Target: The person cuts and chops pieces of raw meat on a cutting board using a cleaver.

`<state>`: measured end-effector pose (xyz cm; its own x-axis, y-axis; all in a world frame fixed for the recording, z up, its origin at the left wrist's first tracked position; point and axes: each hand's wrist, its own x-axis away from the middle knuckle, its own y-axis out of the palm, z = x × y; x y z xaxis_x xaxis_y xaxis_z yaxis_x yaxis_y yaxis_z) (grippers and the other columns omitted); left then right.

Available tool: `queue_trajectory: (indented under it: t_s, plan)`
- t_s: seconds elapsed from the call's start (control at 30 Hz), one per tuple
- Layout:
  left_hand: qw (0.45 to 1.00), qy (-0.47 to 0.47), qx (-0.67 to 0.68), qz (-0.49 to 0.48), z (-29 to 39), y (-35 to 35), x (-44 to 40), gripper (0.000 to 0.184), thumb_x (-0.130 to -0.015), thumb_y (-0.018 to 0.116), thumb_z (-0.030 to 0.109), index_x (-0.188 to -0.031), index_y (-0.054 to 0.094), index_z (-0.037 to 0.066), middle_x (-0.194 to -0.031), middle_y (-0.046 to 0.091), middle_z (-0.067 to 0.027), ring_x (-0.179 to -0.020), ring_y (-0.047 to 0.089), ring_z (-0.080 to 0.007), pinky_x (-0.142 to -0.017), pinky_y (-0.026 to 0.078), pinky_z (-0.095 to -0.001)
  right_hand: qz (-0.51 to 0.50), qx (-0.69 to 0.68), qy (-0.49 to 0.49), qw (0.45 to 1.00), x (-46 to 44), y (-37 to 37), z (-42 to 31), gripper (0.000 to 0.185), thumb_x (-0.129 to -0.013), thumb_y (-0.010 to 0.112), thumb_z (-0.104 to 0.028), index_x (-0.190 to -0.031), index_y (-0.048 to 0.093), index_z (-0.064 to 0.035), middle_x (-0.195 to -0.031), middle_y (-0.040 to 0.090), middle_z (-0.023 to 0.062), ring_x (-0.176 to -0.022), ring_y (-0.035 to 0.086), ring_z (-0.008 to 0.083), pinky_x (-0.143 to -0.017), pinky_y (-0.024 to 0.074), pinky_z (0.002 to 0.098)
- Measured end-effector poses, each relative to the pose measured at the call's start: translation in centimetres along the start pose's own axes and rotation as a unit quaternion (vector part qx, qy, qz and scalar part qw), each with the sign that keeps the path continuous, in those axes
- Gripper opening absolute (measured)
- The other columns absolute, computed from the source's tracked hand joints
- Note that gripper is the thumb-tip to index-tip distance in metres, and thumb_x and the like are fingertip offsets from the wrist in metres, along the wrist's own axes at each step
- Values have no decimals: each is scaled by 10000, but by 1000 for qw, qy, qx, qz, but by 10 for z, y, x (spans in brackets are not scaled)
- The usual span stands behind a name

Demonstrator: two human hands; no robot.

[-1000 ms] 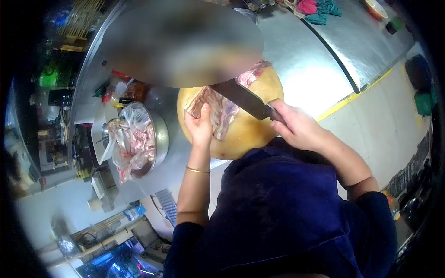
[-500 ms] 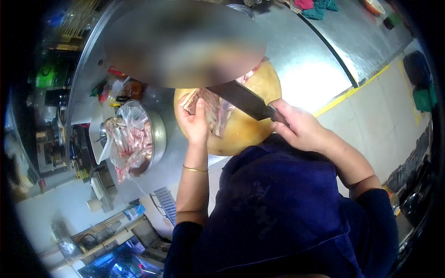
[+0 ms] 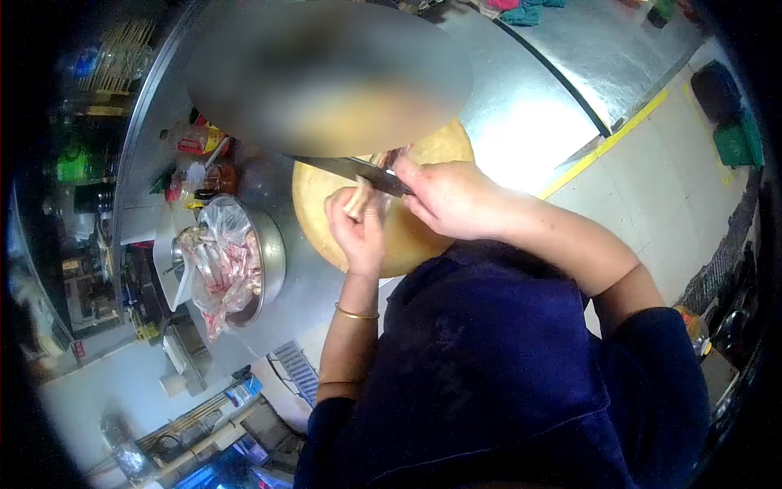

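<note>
My right hand (image 3: 448,196) is wrapped around the handle of a cleaver (image 3: 330,166). Its dark blade points left, and part of it is hidden by a blurred oval. Just below the blade, my left hand (image 3: 356,232) grips a piece of meat (image 3: 357,200) with a pale, bone-like end. Both hands are over a round yellowish chopping board (image 3: 415,244). More reddish meat (image 3: 396,155) shows at the blur's lower edge, close to the blade.
Left of the board, a metal bowl (image 3: 275,261) holds raw meat in a clear plastic bag (image 3: 224,216). Bottles (image 3: 220,178) stand behind it on the steel counter (image 3: 521,106). Green and dark bins (image 3: 737,145) are at the far right.
My right hand has moved left with the cleaver, bringing its blade over my left hand. The meat in my left hand is now lifted and tilted. The view has shifted slightly.
</note>
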<state>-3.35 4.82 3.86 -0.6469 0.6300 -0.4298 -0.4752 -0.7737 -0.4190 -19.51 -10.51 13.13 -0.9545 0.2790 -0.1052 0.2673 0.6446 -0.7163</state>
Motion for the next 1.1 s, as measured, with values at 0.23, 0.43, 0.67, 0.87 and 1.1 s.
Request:
queue_trajectory:
  t_s: [0.23, 0.43, 0.67, 0.87, 1.1]
  plan:
    - [983, -67, 147, 89, 8, -11, -8, 262, -939, 604, 6, -1182, 508, 3, -1075, 611, -80, -960, 570, -140, -858, 480, -291, -118, 64, 47, 990, 20, 4, 3, 242, -898, 558, -154, -1063, 443, -20, -682, 628, 179, -673, 649, 403, -591, 508, 504]
    - [990, 116, -75, -9, 14, -10, 14, 287, -909, 632, 2, -1165, 504, 3, -1085, 607, -97, -956, 580, -160, -877, 487, -303, -95, 37, 84, 991, -31, 55, 12, 330, -895, 548, -160, -1180, 499, -2, -750, 652, 182, -737, 661, 393, -640, 516, 500]
    - [987, -6, 113, 118, -5, -30, 14, 167, -937, 617, 29, -1094, 562, 17, -1077, 619, -113, -976, 603, -210, -875, 505, -347, -148, 90, 40, 984, 7, 39, 14, 331, -874, 584, -173, -1147, 477, -19, -721, 645, 188, -708, 660, 391, -628, 524, 479]
    - [958, 221, -179, -41, 6, -35, 24, 142, -897, 624, 6, -1034, 609, 36, -974, 618, -103, -949, 588, -249, -862, 487, -351, -59, 55, 28, 996, -5, 114, 36, 259, -867, 597, -172, -1052, 471, -41, -688, 630, 180, -674, 652, 387, -604, 519, 493]
    - [813, -262, 457, 249, -87, -101, 14, 202, -964, 589, 53, -1159, 540, 69, -1132, 614, -103, -1017, 620, -209, -888, 541, -377, -142, 66, 101, 982, 30, 68, 10, 248, -893, 600, -179, -1039, 462, -34, -724, 637, 199, -712, 651, 413, -641, 506, 518]
